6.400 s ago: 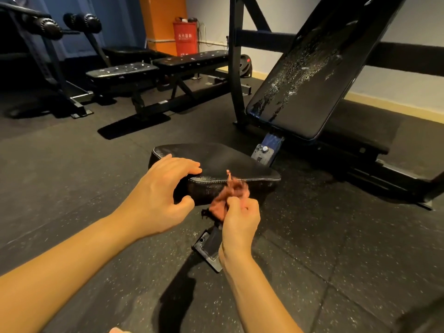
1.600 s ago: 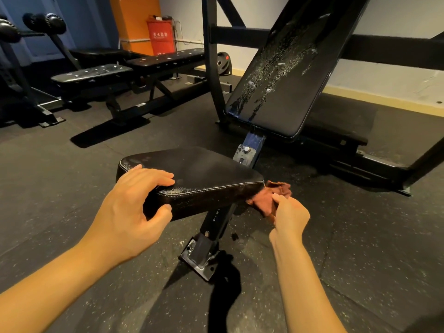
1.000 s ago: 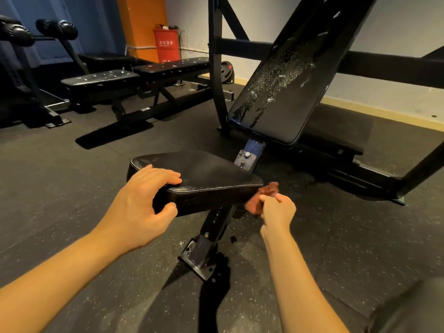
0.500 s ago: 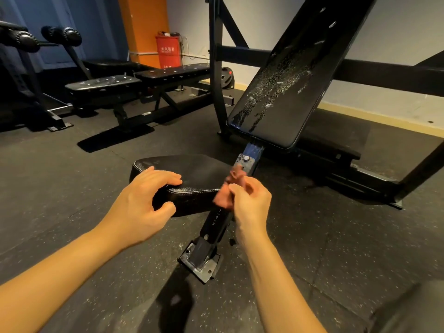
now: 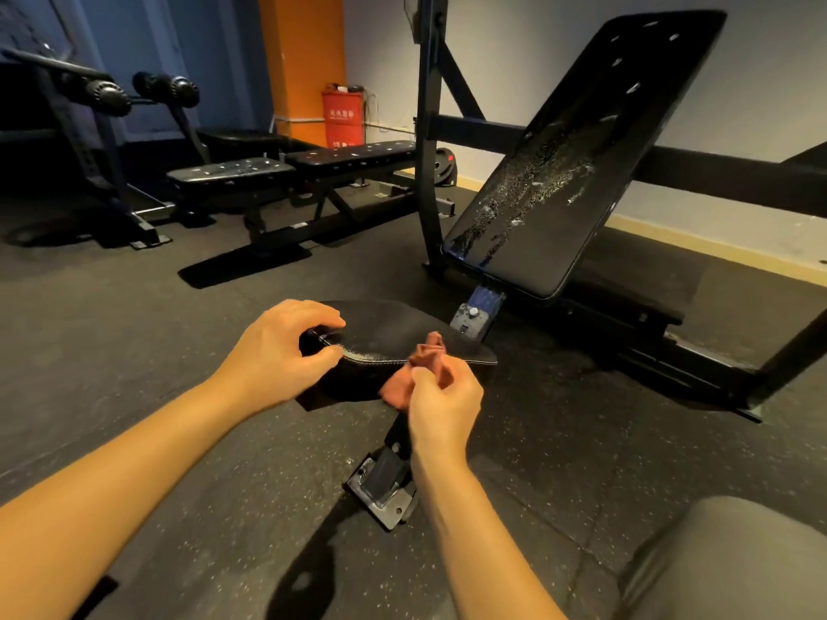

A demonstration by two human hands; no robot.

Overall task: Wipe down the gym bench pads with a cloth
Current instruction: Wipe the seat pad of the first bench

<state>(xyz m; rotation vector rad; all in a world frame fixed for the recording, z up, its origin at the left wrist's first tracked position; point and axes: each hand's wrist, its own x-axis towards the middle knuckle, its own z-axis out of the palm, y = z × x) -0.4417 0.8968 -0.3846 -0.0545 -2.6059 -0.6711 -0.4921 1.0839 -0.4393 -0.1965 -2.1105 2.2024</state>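
The black seat pad [image 5: 394, 333] of the incline bench sits low in front of me. My left hand [image 5: 282, 351] grips its near left corner, fingers curled over the stitched edge and thumb below. My right hand [image 5: 441, 404] pinches a crumpled reddish-brown cloth [image 5: 423, 364] against the pad's front edge. Behind stands the tilted black back pad [image 5: 577, 163], speckled with white droplets or foam across its middle and lower part.
The bench's steel foot plate [image 5: 385, 490] lies on the rubber floor under my right wrist. A rack upright [image 5: 427, 127] rises behind the seat. Two flat benches [image 5: 291, 172] stand at the back left, a red box [image 5: 342, 118] beyond. My knee [image 5: 738, 561] shows at lower right.
My right hand has brought the cloth from the pad's right side round to its front edge. My left hand has kept its grip on the left corner.
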